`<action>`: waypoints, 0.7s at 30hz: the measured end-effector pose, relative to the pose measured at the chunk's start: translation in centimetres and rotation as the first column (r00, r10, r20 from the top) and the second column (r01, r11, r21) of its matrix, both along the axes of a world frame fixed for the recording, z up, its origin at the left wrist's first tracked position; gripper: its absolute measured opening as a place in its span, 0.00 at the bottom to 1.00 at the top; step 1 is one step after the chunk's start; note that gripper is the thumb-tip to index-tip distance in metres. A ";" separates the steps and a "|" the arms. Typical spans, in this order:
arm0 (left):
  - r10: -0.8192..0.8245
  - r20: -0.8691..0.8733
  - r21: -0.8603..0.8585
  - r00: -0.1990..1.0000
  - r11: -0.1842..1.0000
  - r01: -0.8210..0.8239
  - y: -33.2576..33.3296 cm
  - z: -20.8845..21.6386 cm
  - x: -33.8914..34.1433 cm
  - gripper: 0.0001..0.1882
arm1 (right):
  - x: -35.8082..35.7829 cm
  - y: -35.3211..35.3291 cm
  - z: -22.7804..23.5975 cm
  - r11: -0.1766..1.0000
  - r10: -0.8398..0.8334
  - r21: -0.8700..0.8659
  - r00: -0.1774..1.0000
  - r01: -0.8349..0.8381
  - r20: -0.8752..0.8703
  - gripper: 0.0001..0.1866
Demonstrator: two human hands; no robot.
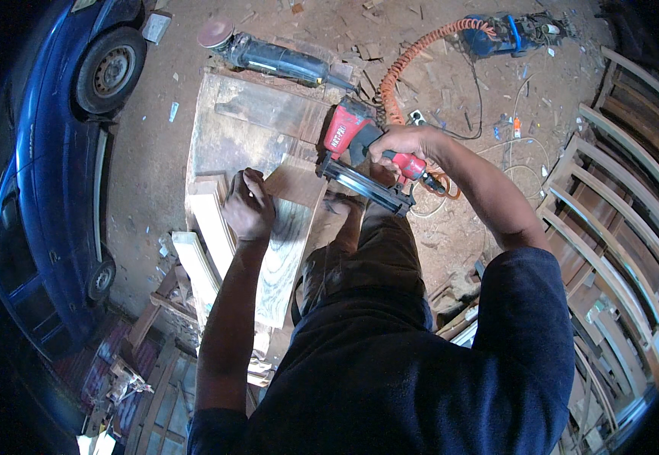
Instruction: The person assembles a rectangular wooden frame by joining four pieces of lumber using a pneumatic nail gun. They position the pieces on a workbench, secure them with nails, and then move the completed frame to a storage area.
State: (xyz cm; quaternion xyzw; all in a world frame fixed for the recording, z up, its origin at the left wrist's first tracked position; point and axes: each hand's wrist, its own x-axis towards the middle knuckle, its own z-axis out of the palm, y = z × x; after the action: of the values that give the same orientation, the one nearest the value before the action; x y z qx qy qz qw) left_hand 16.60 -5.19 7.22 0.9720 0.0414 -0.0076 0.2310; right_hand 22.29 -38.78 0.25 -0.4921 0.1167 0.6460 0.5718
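My right hand [402,145] grips the handle of a red and black pneumatic nail gun [348,130], whose long magazine slants down to the right over my legs. An orange coiled air hose [420,45] runs beyond the tool. Over the left side of the workbench [212,136], my left hand [250,206] has its fingers curled in; whatever they hold, if anything, is hidden. Beneath and beside it lies a wooden board [282,262] with dark grain. Pale wood strips [214,220] are stacked just left of this hand.
A disc sander [272,59] lies at the bench's far edge. Farther right, a blue machine [489,36] sits on the ground among scraps and cables. A blue car [48,152] stands at left. Curved wooden frames [610,197] lean along the right side.
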 end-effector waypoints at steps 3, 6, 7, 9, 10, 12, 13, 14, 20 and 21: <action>-0.009 0.014 -0.014 1.000 1.000 0.009 -0.2 0.2 0.2 0.21 | -0.1 -0.2 -0.4 0.999 -0.024 0.033 0.999 0.025 -0.040 0.12; 0.001 0.010 -0.025 1.000 1.000 0.000 -0.1 0.2 0.1 0.20 | -0.2 -0.2 -1.7 0.998 -0.032 0.061 0.999 0.034 -0.029 0.10; 0.008 0.002 -0.025 1.000 1.000 -0.008 0.1 0.0 0.0 0.20 | -0.4 -0.5 -1.9 0.998 -0.051 0.022 0.998 0.051 -0.024 0.09; 0.030 -0.013 -0.028 0.999 0.999 -0.031 0.5 -0.5 -0.3 0.20 | -0.3 -0.2 0.9 0.995 -0.081 -0.059 0.997 0.080 -0.014 0.08; 0.042 -0.056 -0.046 0.998 0.998 -0.045 0.8 -0.5 -0.4 0.20 | -1.0 -0.1 0.8 0.992 -0.118 -0.054 0.993 0.118 0.008 0.08; 0.051 -0.130 -0.094 0.990 0.994 -0.063 0.8 0.0 -0.3 0.22 | -2.9 -0.8 0.2 0.978 -0.199 -0.054 0.978 0.202 0.067 0.07; 0.068 -0.137 -0.185 0.988 0.978 -0.093 0.6 0.7 -0.4 0.20 | -4.1 -1.3 0.4 0.966 -0.245 -0.076 0.968 0.249 0.062 0.07; 0.085 -0.146 -0.275 0.986 0.954 -0.123 0.3 1.5 -0.9 0.19 | -5.3 -1.8 0.8 0.957 -0.277 -0.051 0.953 0.285 0.122 0.07; -0.166 -0.506 -0.675 0.846 0.687 -0.269 3.1 2.5 -5.9 0.20 | -12.1 -3.7 4.3 0.905 -0.371 -0.121 0.895 0.408 0.248 0.12; -0.214 -0.465 -0.744 0.859 0.620 -0.248 4.7 0.5 -6.9 0.21 | -13.6 -4.3 2.2 0.911 -0.347 -0.119 0.891 0.394 0.292 0.17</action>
State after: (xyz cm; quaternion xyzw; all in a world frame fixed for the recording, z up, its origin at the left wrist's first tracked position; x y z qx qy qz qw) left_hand 9.70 -0.51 7.77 0.7329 0.1032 -0.2801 0.6114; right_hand 8.67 -43.12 2.44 -0.5905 0.1876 0.4404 0.6498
